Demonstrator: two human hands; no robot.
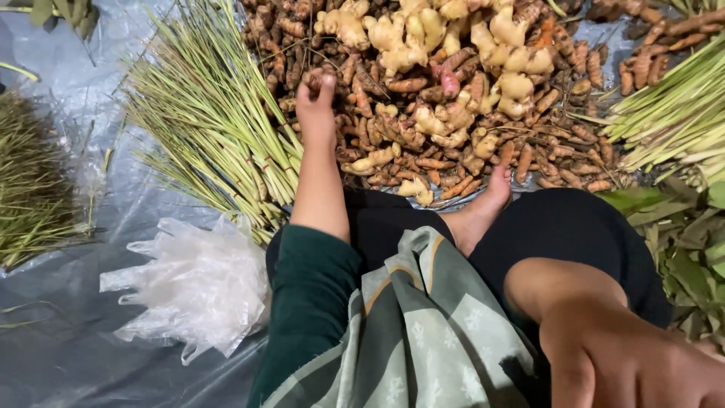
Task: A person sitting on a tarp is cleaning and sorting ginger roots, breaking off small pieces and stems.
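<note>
Reaching left hand (316, 94) pinches a turmeric root (321, 75) off the pile (423, 143); right hand (627, 363) loosely curled, empty; tugging could spill neighbouring roots.

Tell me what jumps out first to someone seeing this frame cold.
The big heap of pale ginger and orange-brown turmeric roots at top centre, with the left hand reaching into its near edge and pinching a root. Bundles of green lemongrass stalks fan out to the left of the heap, and a crumpled stack of clear plastic bags lies on the grey sheet at lower left. The right hand sits close to the camera, lower right.
</note>
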